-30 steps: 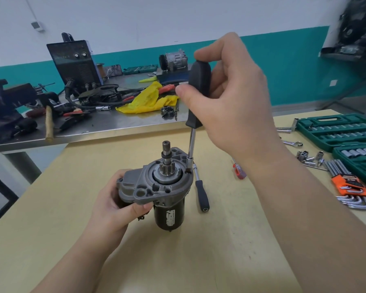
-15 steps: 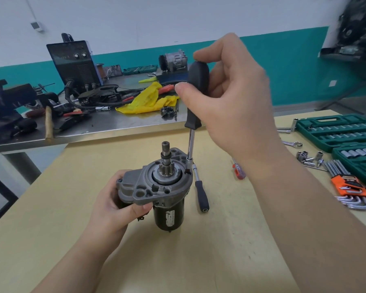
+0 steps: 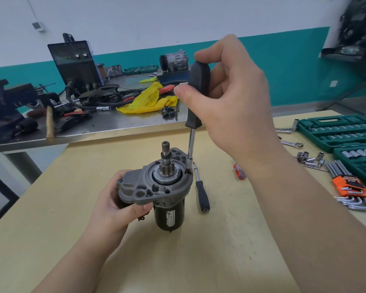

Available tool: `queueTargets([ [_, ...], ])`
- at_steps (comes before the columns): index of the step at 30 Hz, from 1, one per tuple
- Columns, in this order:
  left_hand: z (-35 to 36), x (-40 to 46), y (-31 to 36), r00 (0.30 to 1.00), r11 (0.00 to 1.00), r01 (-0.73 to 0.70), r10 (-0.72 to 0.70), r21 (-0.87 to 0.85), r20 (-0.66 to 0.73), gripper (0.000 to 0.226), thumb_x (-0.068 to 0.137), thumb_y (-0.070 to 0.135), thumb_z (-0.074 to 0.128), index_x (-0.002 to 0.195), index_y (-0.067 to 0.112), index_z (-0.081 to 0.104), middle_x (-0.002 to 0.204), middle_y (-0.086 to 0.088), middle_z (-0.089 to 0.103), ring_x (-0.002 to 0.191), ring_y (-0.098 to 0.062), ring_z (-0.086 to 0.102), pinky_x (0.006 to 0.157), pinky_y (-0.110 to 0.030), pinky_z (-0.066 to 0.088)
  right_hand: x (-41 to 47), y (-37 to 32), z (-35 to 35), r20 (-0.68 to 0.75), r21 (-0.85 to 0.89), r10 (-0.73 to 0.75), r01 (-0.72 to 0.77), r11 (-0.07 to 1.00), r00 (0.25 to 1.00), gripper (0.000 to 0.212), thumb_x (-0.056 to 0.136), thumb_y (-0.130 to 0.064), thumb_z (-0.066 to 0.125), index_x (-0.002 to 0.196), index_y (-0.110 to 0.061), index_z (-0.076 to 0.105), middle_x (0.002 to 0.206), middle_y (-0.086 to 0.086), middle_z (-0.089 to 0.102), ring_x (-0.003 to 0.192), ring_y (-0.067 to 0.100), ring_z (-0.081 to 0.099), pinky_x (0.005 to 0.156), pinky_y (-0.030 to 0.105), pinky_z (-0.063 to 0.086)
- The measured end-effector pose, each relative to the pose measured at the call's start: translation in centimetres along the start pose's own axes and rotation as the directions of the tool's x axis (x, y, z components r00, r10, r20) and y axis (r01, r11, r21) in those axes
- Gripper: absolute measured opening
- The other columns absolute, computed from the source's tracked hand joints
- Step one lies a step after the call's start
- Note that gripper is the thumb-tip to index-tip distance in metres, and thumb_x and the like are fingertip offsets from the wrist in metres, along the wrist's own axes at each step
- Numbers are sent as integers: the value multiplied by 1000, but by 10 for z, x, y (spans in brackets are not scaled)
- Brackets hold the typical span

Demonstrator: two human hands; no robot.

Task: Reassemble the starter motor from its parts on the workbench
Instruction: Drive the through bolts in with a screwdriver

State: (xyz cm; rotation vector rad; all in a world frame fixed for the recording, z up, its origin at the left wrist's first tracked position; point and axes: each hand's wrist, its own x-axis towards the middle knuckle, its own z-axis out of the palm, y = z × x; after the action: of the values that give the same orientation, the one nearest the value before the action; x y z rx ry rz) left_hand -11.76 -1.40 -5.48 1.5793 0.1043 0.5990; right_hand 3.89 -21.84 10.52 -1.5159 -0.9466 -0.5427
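Nothing moves: driver (image 3: 195, 106) stays upright on the motor (image 3: 160, 187)
Right hand (image 3: 230, 98) pinches its handle from above; left hand (image 3: 116, 206) grips the housing's side

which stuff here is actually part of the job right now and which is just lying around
In use: starter motor, gripped by left hand; nut driver, held by right hand.

Lying about: spare driver, red screwdriver, hex keys, socket sets, loose sockets.
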Motion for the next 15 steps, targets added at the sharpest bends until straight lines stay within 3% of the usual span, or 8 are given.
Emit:
queueTargets([
  [4,0,0,0,1000,1000,3,-3,-5,-2,77,63,47,103,123,15,68,111,-30,69,90,-38,63,66,-38,55,5,-1,-8,296,399,62,-182,899,953,23,100,-13,68,117,-25,59,117,13,72,99,28,77,82,44,66],
  [6,0,0,0,1000,1000,3,-3,-5,-3,77,63,47,103,123,15,68,110,-31,68,89,-38,62,65,-37,54,6,-2,-12,374,430,41,-213,878,926,28,104,-3,62,123,-22,55,120,19,70,96,30,79,79,44,67],
  [8,0,0,0,1000,1000,2,-2,-5,0,77,63,47,103,124,15,68,112,-31,68,91,-39,63,67,-38,54,5,-1,-11,316,343,47,-160,926,948,33,100,-4,69,121,-25,55,105,12,71,86,27,78,75,42,67],
  [11,0,0,0,1000,1000,-3,3,-7,4,76,63,47,103,122,15,68,107,-27,70,86,-33,64,64,-35,54,1,0,-2,92,80,45,-53,995,995,37,90,-23,84,114,-29,58,78,-9,63,68,13,69,68,30,62],
  [13,1,0,1,1000,1000,-8,8,-9,2,74,63,48,103,121,15,69,103,-24,70,80,-29,62,60,-33,53,-1,0,1,21,-23,14,-14,1000,1000,38,88,-32,85,116,-25,60,75,-12,61,65,10,64,64,24,56],
  [15,2,0,2,1000,1000,-9,9,-7,1,74,62,48,103,119,16,69,103,-26,69,81,-30,62,60,-33,52,0,0,0,67,59,29,-33,998,997,33,91,-31,82,116,-25,60,83,-10,67,72,10,70,70,26,60],
])
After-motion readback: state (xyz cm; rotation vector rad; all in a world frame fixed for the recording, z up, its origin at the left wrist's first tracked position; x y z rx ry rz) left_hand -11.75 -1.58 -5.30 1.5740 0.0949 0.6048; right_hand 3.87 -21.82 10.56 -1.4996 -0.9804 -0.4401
